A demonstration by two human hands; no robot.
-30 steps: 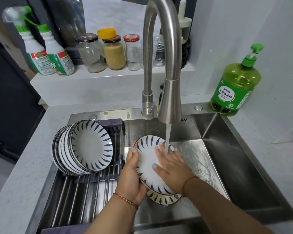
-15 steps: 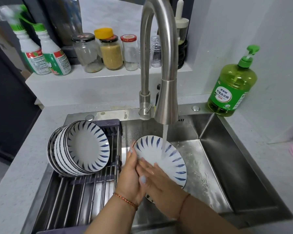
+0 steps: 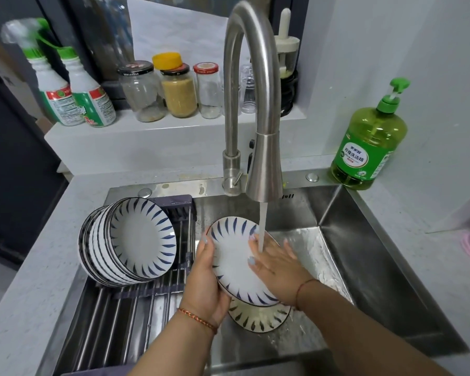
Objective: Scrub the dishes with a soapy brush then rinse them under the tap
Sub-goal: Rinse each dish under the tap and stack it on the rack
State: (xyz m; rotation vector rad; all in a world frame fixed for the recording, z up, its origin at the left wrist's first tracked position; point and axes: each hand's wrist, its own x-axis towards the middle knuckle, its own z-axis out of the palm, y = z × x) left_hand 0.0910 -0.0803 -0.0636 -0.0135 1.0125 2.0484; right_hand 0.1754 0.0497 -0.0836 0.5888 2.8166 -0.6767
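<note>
right hand had slid back up the plate, fingers flat under the tap stream. left hand gripped its rim over the sink. rinsing likely nearly finished.

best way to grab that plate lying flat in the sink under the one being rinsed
Take the lower plate by its near rim, coming from the front of the sink. It lies flat; its far half is hidden under the held plate, so only the near edge is open to pinch.
</note>
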